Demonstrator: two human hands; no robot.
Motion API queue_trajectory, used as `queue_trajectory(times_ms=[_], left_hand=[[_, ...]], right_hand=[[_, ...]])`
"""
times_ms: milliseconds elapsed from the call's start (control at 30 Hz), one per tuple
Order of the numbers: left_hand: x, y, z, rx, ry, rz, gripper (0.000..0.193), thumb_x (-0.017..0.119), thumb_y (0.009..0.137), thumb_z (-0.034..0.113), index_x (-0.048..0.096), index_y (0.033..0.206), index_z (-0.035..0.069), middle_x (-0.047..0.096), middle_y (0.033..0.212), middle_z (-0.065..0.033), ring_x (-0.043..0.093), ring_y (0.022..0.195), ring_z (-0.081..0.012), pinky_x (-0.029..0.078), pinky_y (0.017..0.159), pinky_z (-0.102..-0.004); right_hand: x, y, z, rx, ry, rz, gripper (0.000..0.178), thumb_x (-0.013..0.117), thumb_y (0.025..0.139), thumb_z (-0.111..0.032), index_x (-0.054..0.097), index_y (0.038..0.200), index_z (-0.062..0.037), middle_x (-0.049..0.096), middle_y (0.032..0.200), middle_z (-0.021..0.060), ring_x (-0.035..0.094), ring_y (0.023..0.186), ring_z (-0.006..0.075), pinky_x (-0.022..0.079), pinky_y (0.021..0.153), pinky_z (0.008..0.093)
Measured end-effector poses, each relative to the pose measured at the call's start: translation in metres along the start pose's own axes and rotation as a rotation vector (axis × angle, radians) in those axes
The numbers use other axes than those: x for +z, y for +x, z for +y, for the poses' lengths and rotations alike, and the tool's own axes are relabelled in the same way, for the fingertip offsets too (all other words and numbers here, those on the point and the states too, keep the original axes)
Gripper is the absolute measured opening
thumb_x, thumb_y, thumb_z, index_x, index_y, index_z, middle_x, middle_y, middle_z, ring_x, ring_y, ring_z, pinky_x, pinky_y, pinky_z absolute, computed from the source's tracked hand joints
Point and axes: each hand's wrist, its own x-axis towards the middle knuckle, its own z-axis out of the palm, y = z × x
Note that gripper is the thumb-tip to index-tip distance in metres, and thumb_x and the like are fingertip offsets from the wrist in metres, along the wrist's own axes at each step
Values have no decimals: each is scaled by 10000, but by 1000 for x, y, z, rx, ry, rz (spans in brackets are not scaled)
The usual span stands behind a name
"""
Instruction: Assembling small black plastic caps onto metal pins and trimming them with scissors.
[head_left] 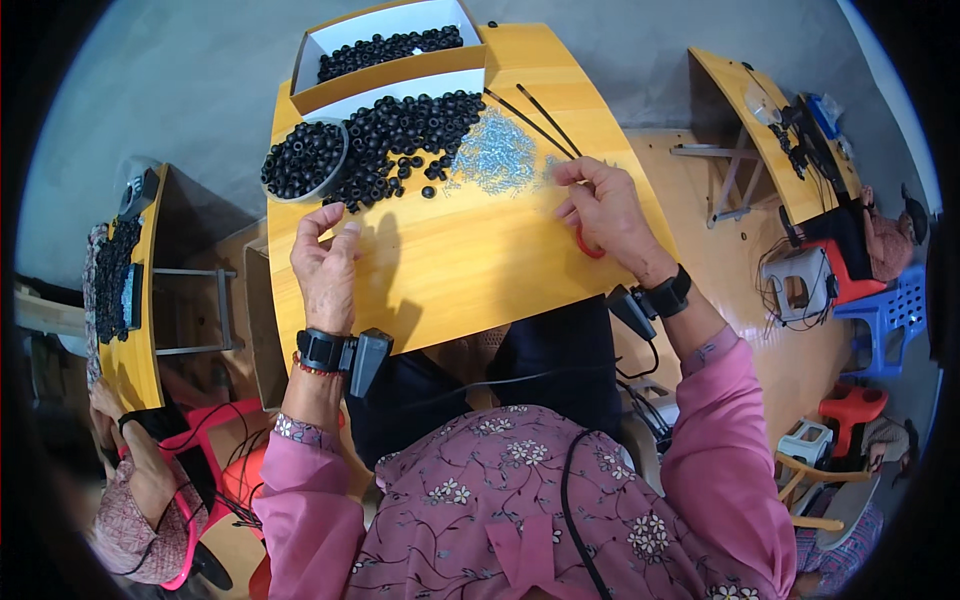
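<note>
Probably the main risk is rolling: the black beads [410, 140] lie loose in a pile on the desk [480, 250], w/ no barrier in front of the pile. The left hand [325, 270] is just before the pile's left part, so a careless sweep could send some beads to the floor [715, 290]. Also the bowl [345, 155], left of the pile, stands at the desk edge; a bump might tip it. Clear bits [495, 152] touch the pile's right side & could mix in, b/c nothing divides them.

As for pose, the left hand has bent fingers, thumb apart from index; its grip looks loosely open, nothing seen btwn. The right hand [608, 212], to the right front of the pile, has curled fingers; whether its grip holds sth, I cannot tell. A red loop [590, 243] shows under this hand, i.e. also right front of the pile.
</note>
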Motion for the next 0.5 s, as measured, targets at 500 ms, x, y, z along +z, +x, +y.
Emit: queue_trajectory(times_ms=[500], left_hand=[[7,12,-44,65,252,8,248,683,860,28,631,1101,-1,628,897,-39,582,791,-118,507,731,-270]], right_hand=[[15,5,8,-433,-775,-253,133,628,873,-144,609,824,-22,611,865,167,642,878,379,521,764,467]])
